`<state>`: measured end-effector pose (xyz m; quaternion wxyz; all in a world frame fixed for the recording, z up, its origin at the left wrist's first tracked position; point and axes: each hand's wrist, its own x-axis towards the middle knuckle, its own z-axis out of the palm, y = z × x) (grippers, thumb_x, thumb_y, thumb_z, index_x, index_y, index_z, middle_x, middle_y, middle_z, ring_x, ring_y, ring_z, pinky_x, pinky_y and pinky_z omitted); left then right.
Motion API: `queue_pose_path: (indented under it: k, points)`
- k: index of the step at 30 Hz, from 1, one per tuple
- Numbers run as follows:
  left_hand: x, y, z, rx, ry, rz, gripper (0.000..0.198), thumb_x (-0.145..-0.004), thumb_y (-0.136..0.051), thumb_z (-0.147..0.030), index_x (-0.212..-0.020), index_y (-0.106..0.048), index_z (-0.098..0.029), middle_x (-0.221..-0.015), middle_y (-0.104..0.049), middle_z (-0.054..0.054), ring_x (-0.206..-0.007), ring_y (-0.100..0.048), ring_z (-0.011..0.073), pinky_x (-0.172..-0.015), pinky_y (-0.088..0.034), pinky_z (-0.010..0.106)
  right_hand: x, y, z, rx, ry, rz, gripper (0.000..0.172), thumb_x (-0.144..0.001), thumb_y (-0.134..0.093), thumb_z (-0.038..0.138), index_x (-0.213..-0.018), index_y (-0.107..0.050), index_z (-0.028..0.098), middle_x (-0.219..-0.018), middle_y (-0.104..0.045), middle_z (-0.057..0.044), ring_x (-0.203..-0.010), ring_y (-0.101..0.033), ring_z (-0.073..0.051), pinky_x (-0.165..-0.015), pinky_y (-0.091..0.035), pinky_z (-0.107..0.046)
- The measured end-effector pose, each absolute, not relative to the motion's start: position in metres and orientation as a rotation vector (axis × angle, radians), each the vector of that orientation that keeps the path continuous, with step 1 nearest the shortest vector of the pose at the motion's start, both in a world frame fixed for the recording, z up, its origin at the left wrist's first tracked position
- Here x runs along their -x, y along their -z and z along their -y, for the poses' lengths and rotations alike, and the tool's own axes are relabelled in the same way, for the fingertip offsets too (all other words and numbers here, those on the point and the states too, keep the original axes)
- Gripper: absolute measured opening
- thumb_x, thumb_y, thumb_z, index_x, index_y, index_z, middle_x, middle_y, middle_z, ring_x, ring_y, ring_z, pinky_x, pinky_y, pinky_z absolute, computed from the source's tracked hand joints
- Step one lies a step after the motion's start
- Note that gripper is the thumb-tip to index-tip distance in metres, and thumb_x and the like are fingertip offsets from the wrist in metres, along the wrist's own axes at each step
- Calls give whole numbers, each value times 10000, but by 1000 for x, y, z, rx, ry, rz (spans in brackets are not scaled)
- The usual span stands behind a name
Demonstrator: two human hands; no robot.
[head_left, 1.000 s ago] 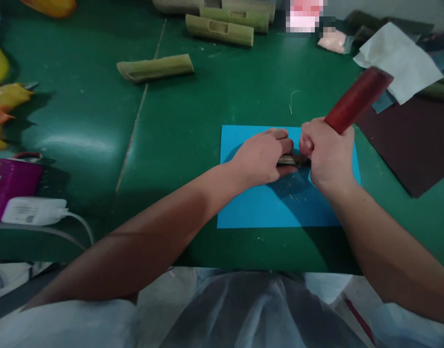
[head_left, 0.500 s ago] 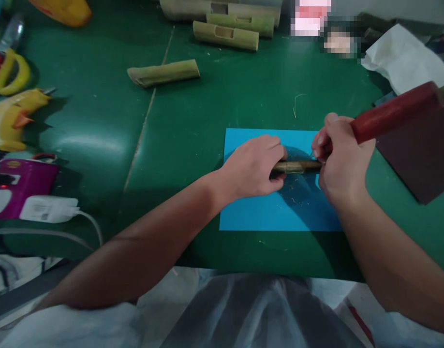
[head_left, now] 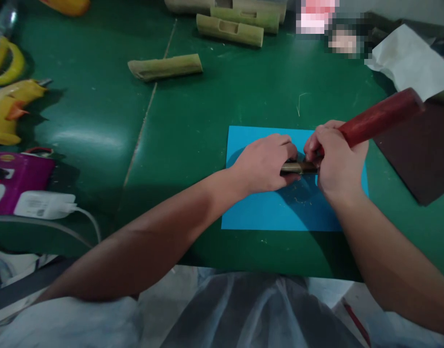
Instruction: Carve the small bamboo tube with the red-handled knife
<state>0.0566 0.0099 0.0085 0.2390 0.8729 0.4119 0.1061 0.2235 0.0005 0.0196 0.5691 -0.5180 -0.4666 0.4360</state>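
Note:
Over a blue sheet (head_left: 251,212), my left hand (head_left: 269,163) is wrapped round the left part of a thin brown bamboo piece (head_left: 299,167). My right hand (head_left: 340,162) grips a tool with a thick red handle (head_left: 383,116), which slants up to the right. The tool's tip is hidden by the fingers close to the bamboo's right part. Small shavings lie on the sheet below the bamboo.
Cut bamboo pieces (head_left: 229,31) lie at the back, and another bamboo piece (head_left: 166,67) nearer. At left are a yellow glue gun (head_left: 7,111) and purple power block (head_left: 26,179). At right are white paper (head_left: 410,60) and a dark brown sheet (head_left: 421,150).
My right hand and the red-handled tool have moved slightly left, nearer to my left hand. My left hand has shifted a little right, and the view has shifted slightly.

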Motion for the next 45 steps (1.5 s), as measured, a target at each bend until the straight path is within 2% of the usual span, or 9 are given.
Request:
queue_pose_path:
  k: [6,12,16,27,35,45]
  points:
    - [-56,-5,-10,-2438,-339,-1064,262,-1002,-800,-367,-1192,-778,-189,-1239,-787,122,-1279,-746,356,-988,-603,429,-224,-22,0,1265,-1004,1098,417,-882,-778,306,-546,-530,314,-536,-513,23,-506,-423,-162,-508,-414,-341]
    - [-61,-1,-7,-2364,-425,-1078,199,-962,-806,-280,-1107,-713,-180,-1192,-781,123,-1187,-765,338,-975,-602,432,-228,-20,5,1291,-1026,1102,432,-940,-777,254,-570,-559,298,-569,-515,18,-527,-445,-163,-548,-431,-355]
    - [-62,1,-7,-2385,-466,-1048,151,-987,-757,-288,-1075,-673,-199,-1177,-781,127,-1140,-761,326,-944,-603,437,-230,-19,7,1301,-1039,1107,433,-959,-774,256,-582,-565,295,-571,-505,20,-527,-429,-165,-570,-429,-369]
    - [-63,-4,-7,-2313,-453,-1090,136,-891,-753,-218,-968,-642,-233,-1056,-771,79,-964,-734,273,-793,-544,395,-226,-20,12,1169,-914,1019,357,-871,-709,192,-563,-568,305,-551,-518,24,-518,-476,-164,-534,-399,-356]
    - [-63,0,-8,-2305,-510,-1052,212,-872,-753,-196,-974,-575,-253,-1089,-757,78,-1021,-735,284,-850,-573,415,-225,-17,16,1286,-956,1087,436,-957,-811,346,-601,-564,294,-580,-525,35,-544,-493,-168,-601,-478,-361]
    - [-63,0,-7,-2351,-474,-1078,154,-926,-735,-251,-994,-597,-262,-1110,-775,89,-1050,-755,303,-844,-596,433,-225,-23,15,1354,-953,1089,405,-921,-792,325,-589,-561,308,-586,-531,17,-559,-488,-180,-589,-474,-371]
